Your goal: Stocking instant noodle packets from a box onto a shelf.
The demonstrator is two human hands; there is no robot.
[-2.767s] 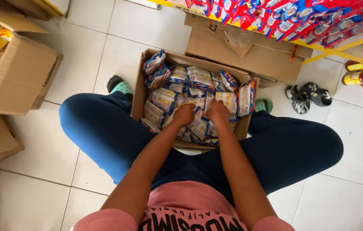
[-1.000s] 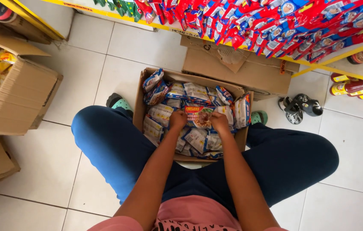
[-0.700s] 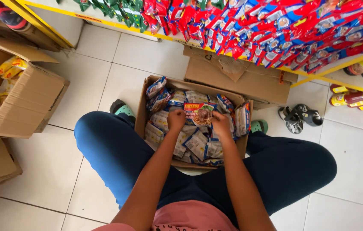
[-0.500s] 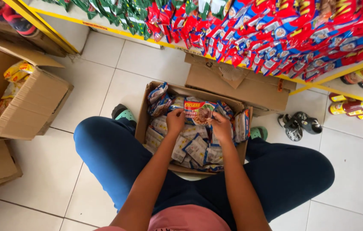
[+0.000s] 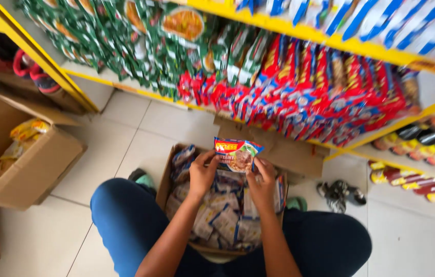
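Both my hands hold one flat noodle packet [image 5: 238,154], red, blue and white, lifted above an open cardboard box [image 5: 164,179] that stands on the floor between my knees. My left hand [image 5: 202,172] grips the packet's left edge and my right hand [image 5: 262,179] its right edge. The box is filled with several pale blue-and-white packets [image 5: 222,215]. Just beyond the held packet, a low yellow shelf [image 5: 125,88] carries rows of red packets [image 5: 299,97] and green packets [image 5: 125,46].
An open cardboard box [image 5: 37,169] with yellow bags stands at the left on the white tile floor. A flattened carton [image 5: 294,154] lies behind my box. Dark sandals [image 5: 338,192] and rows of red bottles [image 5: 422,179] sit at the right.
My hands dug one packet out of the box and raised it toward the shelf. The view has tilted up, so more of the shelf shows.
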